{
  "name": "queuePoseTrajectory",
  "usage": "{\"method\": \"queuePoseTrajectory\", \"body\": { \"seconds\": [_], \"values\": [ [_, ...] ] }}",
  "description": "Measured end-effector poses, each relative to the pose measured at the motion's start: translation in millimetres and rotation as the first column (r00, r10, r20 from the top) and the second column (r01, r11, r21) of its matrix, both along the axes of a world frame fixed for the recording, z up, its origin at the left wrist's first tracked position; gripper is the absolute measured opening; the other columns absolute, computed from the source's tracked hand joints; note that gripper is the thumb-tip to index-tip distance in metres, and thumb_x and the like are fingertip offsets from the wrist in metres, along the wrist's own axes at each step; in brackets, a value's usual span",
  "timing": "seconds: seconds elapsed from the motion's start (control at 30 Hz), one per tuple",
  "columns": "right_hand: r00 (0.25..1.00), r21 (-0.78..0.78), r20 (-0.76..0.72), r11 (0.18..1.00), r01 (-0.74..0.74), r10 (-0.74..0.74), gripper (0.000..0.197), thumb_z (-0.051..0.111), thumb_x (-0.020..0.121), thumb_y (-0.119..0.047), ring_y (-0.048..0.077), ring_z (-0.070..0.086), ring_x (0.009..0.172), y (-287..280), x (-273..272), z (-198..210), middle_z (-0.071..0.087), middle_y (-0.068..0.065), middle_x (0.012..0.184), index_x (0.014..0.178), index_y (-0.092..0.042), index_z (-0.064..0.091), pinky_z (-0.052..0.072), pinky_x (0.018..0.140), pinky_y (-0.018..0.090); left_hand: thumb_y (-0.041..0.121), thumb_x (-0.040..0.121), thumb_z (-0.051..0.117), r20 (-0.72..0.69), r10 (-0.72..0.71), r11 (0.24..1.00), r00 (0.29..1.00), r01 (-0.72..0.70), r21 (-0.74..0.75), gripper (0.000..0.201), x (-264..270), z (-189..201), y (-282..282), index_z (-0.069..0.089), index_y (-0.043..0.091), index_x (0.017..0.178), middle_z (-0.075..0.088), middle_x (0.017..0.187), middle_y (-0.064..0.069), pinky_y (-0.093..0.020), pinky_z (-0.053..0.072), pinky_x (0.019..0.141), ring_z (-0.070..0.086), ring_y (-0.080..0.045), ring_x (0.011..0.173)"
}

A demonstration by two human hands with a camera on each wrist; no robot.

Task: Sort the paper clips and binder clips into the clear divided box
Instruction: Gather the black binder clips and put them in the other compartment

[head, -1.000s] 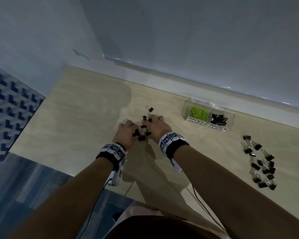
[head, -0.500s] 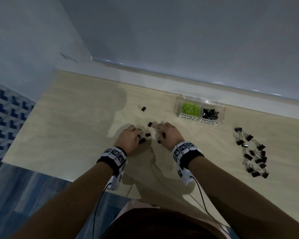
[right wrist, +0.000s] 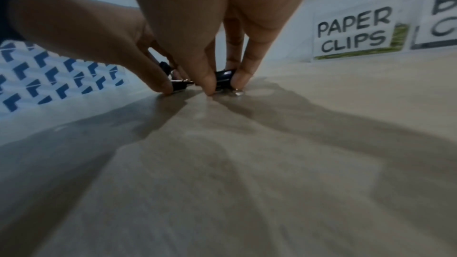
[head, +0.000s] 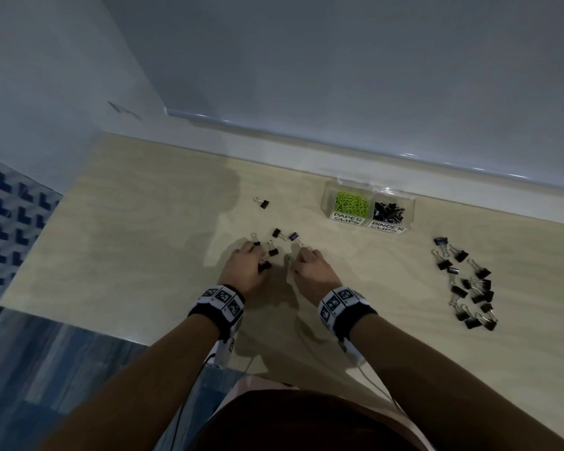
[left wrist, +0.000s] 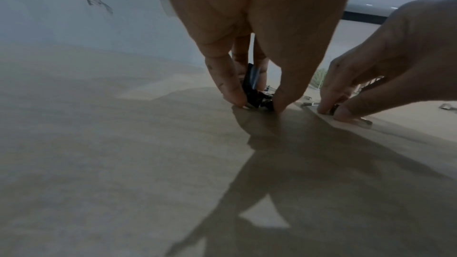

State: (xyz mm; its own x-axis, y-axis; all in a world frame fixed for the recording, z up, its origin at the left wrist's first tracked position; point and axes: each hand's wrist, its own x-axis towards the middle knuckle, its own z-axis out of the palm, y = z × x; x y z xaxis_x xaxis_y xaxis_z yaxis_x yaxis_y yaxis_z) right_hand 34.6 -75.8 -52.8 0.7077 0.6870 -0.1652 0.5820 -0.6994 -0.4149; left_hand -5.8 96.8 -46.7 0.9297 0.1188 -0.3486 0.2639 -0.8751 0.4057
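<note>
On the light wooden table my left hand pinches a small bunch of black binder clips between thumb and fingers, fingertips on the tabletop. Close beside it, my right hand pinches one black binder clip against the table. Loose binder clips lie just beyond both sets of fingers, and a single one sits farther back left. The clear divided box stands at the back, with green paper clips in its left cell and black binder clips in its right.
A scattered pile of several black binder clips lies on the right part of the table. A white wall ledge runs behind the box. The table's left edge drops to a blue patterned floor.
The two hands, huddled together over the cluster of clips a second ago, have drawn slightly apart and toward me. Each now pinches clips, and a few lie beyond the fingers.
</note>
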Motion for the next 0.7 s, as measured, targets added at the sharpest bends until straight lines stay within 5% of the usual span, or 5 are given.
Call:
{"method": "queuePoseTrajectory", "body": {
  "seconds": [0.1, 0.4, 0.5, 0.6, 0.7],
  "values": [
    [0.982, 0.057, -0.130, 0.988, 0.145, -0.137, 0.019, 0.055, 0.085, -0.011, 0.037, 0.052, 0.096, -16.6, 8.8, 2.8, 0.055, 0.020, 0.109, 0.097, -0.003, 0.068, 0.048, 0.081, 0.040, 0.023, 0.081, 0.062, 0.015, 0.003, 0.999, 1.000, -0.002, -0.046, 0.023, 0.5, 1.9, -2.5, 0.063, 0.011, 0.101, 0.054, 0.108, -0.011, -0.036, 0.048, 0.081, 0.057, -0.031, 0.093],
    [0.750, 0.427, -0.149, 0.642, 0.637, -0.645, 0.015, 0.069, 0.075, -0.002, 0.021, 0.064, 0.069, -108.0, 64.9, 48.4, 0.065, 0.011, 0.090, 0.089, -0.005, 0.073, 0.058, 0.071, 0.033, 0.010, 0.076, 0.070, 0.161, 0.041, 0.939, 0.986, 0.017, -0.344, 0.017, 41.6, 32.9, -63.7, 0.071, 0.009, 0.092, 0.065, 0.092, -0.009, -0.031, 0.051, 0.084, 0.063, -0.022, 0.085],
    [0.739, 0.414, -0.034, 0.664, 0.623, -0.673, 0.016, 0.068, 0.076, -0.003, 0.018, 0.061, 0.071, -125.0, 96.9, 58.7, 0.067, 0.013, 0.090, 0.091, -0.005, 0.072, 0.055, 0.075, 0.029, 0.009, 0.078, 0.069, 0.201, 0.026, 0.917, 0.979, 0.056, -0.395, 0.021, 76.2, 51.3, -109.4, 0.071, 0.007, 0.098, 0.068, 0.100, -0.010, -0.028, 0.050, 0.089, 0.063, -0.021, 0.092],
    [0.755, 0.322, -0.030, 0.709, 0.627, -0.655, 0.020, 0.065, 0.076, -0.004, 0.027, 0.065, 0.081, -133.3, 116.7, 56.4, 0.070, 0.014, 0.094, 0.095, -0.009, 0.072, 0.055, 0.081, 0.041, 0.008, 0.081, 0.064, 0.210, 0.019, 0.902, 0.978, 0.074, -0.425, 0.021, 115.0, 66.1, -148.7, 0.070, 0.005, 0.100, 0.071, 0.100, -0.012, -0.029, 0.051, 0.084, 0.065, -0.023, 0.092],
    [0.748, 0.313, -0.019, 0.707, 0.634, -0.663, 0.025, 0.058, 0.080, 0.001, 0.028, 0.066, 0.085, -142.5, 115.4, 50.7, 0.069, 0.015, 0.099, 0.100, -0.007, 0.070, 0.052, 0.083, 0.031, 0.007, 0.082, 0.060, 0.224, -0.001, 0.917, 0.974, 0.090, -0.390, 0.019, 145.1, 72.4, -172.4, 0.071, 0.004, 0.097, 0.072, 0.093, -0.013, -0.033, 0.053, 0.080, 0.066, -0.025, 0.086]
  ]
}}
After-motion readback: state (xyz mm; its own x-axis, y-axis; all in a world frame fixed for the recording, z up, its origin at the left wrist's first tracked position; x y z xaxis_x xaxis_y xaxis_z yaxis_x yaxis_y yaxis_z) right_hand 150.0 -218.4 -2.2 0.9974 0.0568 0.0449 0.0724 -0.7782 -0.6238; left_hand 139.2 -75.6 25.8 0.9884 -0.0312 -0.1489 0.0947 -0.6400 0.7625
